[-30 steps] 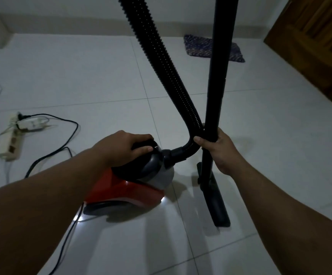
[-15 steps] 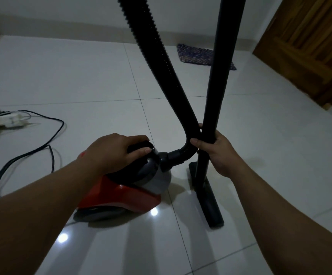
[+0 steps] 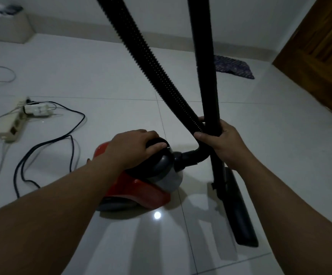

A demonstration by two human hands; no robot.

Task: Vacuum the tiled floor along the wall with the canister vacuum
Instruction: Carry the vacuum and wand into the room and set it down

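Two hands are committed: the left hand (image 3: 136, 146) is closed over the carry handle of the canister vacuum (image 3: 141, 181) on the tiled floor (image 3: 280, 135), likely to reposition it, while the right hand (image 3: 222, 142) is clamped around wand (image 3: 207, 76) and hose (image 3: 153, 62) together, keeping them upright. Against the earlier frame, the power strip (image 3: 12, 124) and a box (image 3: 4, 26) by the wall (image 3: 161, 14) are brought back into view.

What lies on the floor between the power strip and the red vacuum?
In the head view, a black cord loops on the tiles between the power strip and the vacuum; otherwise that stretch is bare.
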